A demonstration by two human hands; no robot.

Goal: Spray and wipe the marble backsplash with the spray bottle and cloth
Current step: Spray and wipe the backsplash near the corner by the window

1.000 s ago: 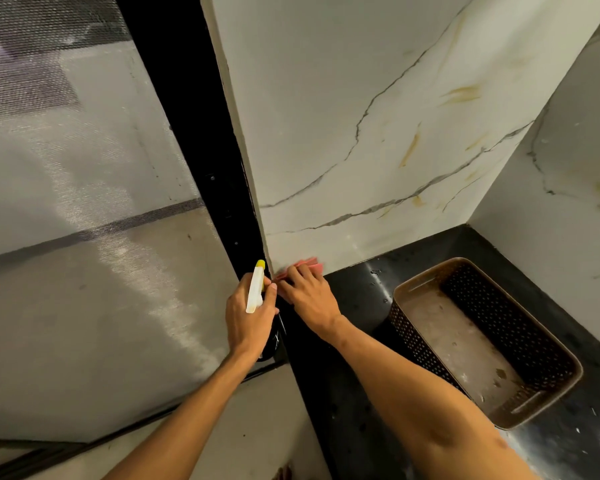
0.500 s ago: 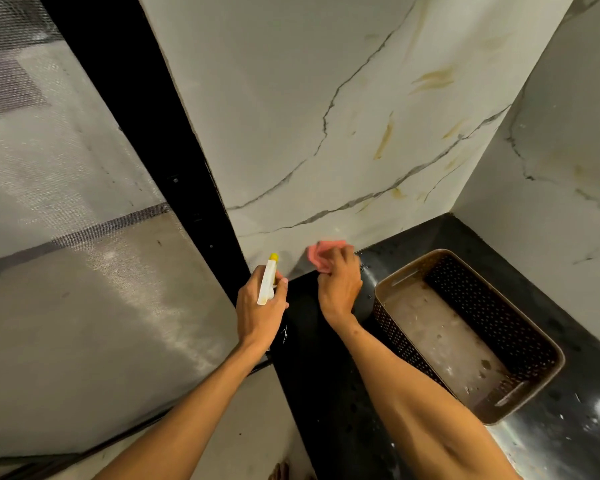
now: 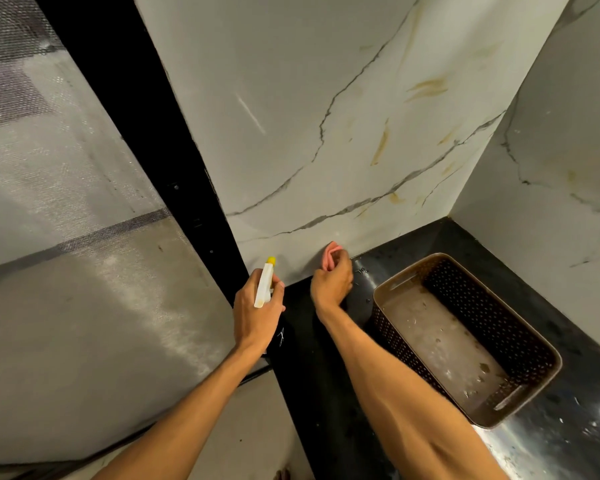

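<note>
two hands busy: my left hand (image 3: 257, 315) wraps the spray bottle (image 3: 264, 283), nozzle toward the marble backsplash (image 3: 309, 109), right hand (image 3: 332, 284) bunches the pink cloth (image 3: 330, 255) against its base, and a wide stroke could knock the brown basket (image 3: 465, 336) just beside.

view: head-worn, wide-angle | faces: forward-down at marble backsplash (image 3: 291, 133) corner | range: close above black counter (image 3: 312, 393)

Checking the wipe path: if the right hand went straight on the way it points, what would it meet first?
The marble backsplash, just above the counter; the pink cloth in the right hand seems almost touching it.
</note>
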